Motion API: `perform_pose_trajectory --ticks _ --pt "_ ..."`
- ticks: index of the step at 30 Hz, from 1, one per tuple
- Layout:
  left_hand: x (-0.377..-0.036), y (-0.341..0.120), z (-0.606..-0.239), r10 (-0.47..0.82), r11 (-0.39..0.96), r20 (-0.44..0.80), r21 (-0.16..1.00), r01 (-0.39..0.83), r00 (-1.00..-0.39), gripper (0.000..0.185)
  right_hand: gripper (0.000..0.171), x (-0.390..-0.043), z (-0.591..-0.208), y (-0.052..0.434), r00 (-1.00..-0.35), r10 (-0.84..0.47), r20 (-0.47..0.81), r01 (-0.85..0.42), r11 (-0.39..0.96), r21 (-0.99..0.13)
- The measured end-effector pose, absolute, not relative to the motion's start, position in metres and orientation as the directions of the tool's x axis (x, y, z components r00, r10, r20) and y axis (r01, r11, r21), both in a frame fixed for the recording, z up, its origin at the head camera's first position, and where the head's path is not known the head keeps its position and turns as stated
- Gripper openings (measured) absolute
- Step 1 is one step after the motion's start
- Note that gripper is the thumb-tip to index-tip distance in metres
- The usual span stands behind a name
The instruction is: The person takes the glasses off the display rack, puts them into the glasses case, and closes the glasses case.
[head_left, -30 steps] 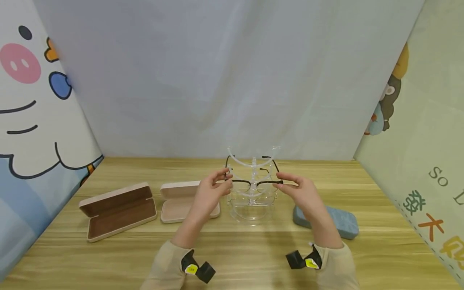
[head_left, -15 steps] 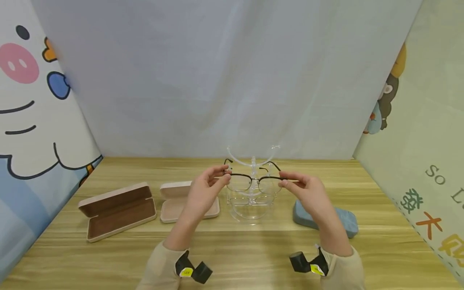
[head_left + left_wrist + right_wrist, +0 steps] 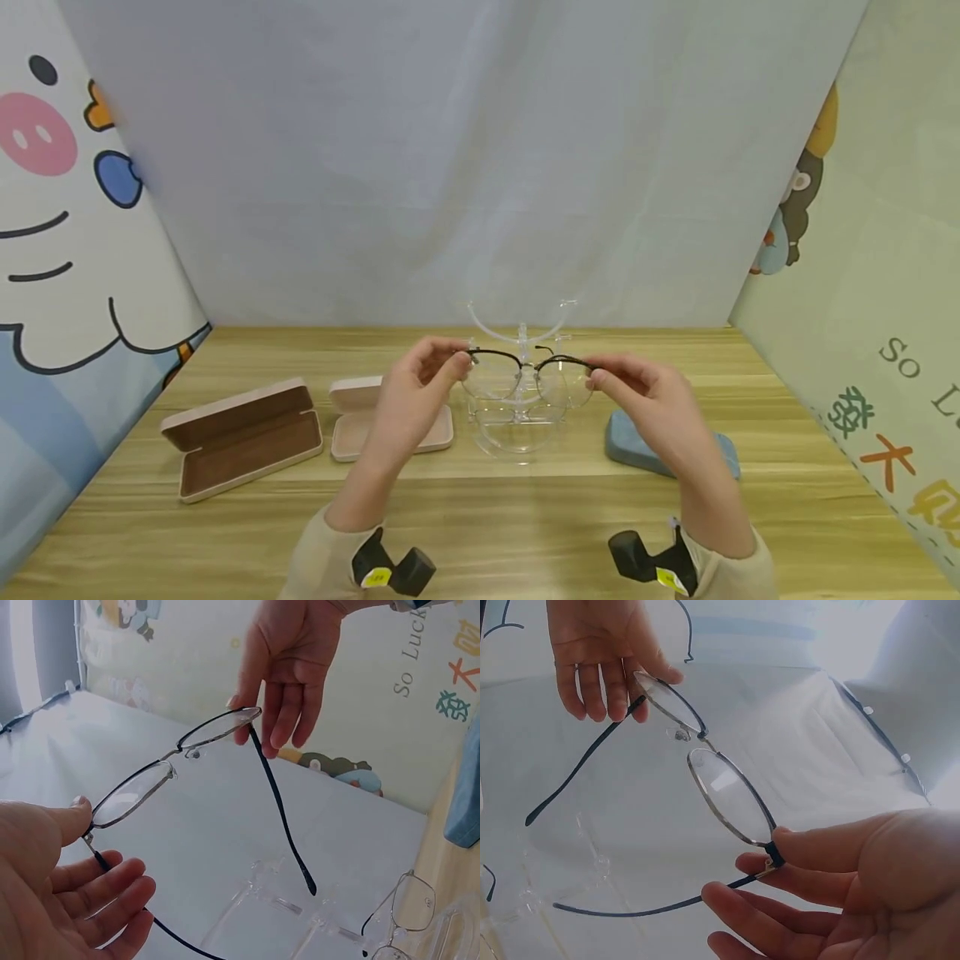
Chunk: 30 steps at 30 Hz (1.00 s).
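A pair of eyeglasses (image 3: 528, 364) with dark upper rims and clear lenses is held between my two hands, its temples unfolded. My left hand (image 3: 415, 396) pinches one outer corner of the frame, thumb in front and fingers behind. At the opposite hinge, my right hand (image 3: 651, 408) pinches the other corner, as the right wrist view shows. The thin dark temples (image 3: 281, 806) point away toward the back. Behind and below the glasses stands a clear display stand (image 3: 522, 333). On its lower tier sits another pair of thin-rimmed glasses (image 3: 517, 415).
To the left lies an opened case with brown lining (image 3: 251, 446). Beside it is an opened pale pink case (image 3: 431, 437), partly behind my left forearm. A blue closed case (image 3: 626, 442) rests to the right, partly covered by my right arm. A grey curtain (image 3: 375, 208) hangs behind the table.
Both hands have drawn the dark-rimmed glasses off the stand's upper part and toward me. The hands have moved slightly farther apart. The cases and stand stay where they were.
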<state>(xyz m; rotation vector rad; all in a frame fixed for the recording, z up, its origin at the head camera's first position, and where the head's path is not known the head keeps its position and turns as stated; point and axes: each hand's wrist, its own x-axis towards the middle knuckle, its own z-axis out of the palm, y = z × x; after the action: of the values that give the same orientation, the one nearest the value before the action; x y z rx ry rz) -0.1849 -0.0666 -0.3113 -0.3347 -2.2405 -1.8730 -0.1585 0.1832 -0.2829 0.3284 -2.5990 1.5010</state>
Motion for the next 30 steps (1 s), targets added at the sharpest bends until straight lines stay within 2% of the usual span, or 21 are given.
perform_pose_trajectory --ticks 9,15,24,30 --pt "-0.181 -0.068 -0.309 0.067 0.172 0.342 0.921 0.349 -0.937 0.02 0.034 -0.153 -0.279 0.18 -0.97 -0.159 0.186 -0.239 0.46 -0.855" --pt "-0.18 -0.067 -0.307 0.086 0.169 0.34 0.921 0.35 -0.936 0.022 0.033 -0.158 -0.283 0.177 -0.959 -0.225 0.173 -0.257 0.43 -0.865" --pt "-0.18 -0.065 -0.309 0.11 0.147 0.391 0.903 0.404 -0.914 0.025 0.029 -0.166 -0.291 0.173 -0.932 -0.291 0.216 -0.326 0.409 -0.853" --pt "-0.183 -0.068 -0.312 0.12 0.131 0.41 0.897 0.423 -0.904 0.019 0.025 -0.172 -0.296 0.166 -0.913 -0.316 0.258 -0.368 0.365 -0.855"
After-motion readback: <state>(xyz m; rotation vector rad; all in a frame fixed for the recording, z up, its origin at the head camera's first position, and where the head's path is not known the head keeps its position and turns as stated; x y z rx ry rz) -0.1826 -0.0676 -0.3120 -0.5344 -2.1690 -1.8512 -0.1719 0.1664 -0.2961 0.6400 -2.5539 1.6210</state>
